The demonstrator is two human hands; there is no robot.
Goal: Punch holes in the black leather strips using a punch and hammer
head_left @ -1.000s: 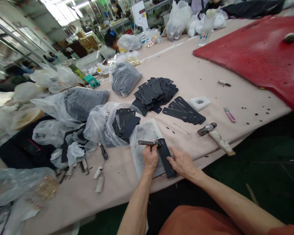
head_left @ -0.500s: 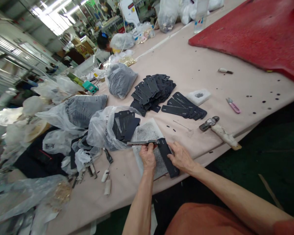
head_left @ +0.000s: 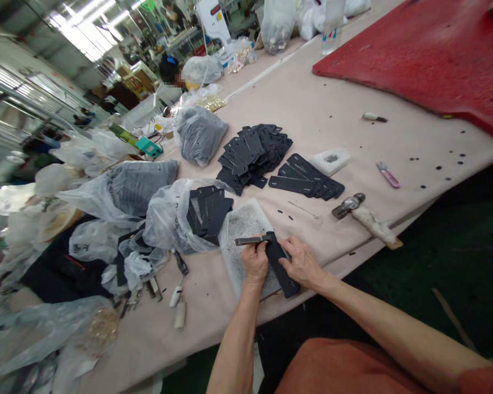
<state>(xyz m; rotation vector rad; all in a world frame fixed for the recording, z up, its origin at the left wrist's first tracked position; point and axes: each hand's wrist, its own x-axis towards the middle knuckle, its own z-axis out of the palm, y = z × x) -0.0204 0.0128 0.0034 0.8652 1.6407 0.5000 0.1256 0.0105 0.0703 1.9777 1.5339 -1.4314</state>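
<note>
My left hand (head_left: 256,264) is closed around a metal bar-shaped tool (head_left: 252,239) that looks like a punch. The tool lies nearly level, its right end at the top of a black strip (head_left: 280,264). My right hand (head_left: 303,262) grips the right edge of that strip, fingers bent over it. Beneath both hands is a white pad (head_left: 234,268) covered in black specks. Just beyond the pad, similar black strips (head_left: 209,210) stick out of a clear plastic bag (head_left: 164,221).
A heap of black strips (head_left: 252,153) and a smaller fanned stack (head_left: 306,178) lie farther back. To the right are a hammer (head_left: 367,219), pink-handled snips (head_left: 388,175) and a red board (head_left: 414,60). Hand tools (head_left: 181,262) and plastic bags (head_left: 82,241) crowd the left side.
The metal tool and my left hand have shifted slightly right, and the tool's free end now points more toward me. My right hand stays on the strip.
</note>
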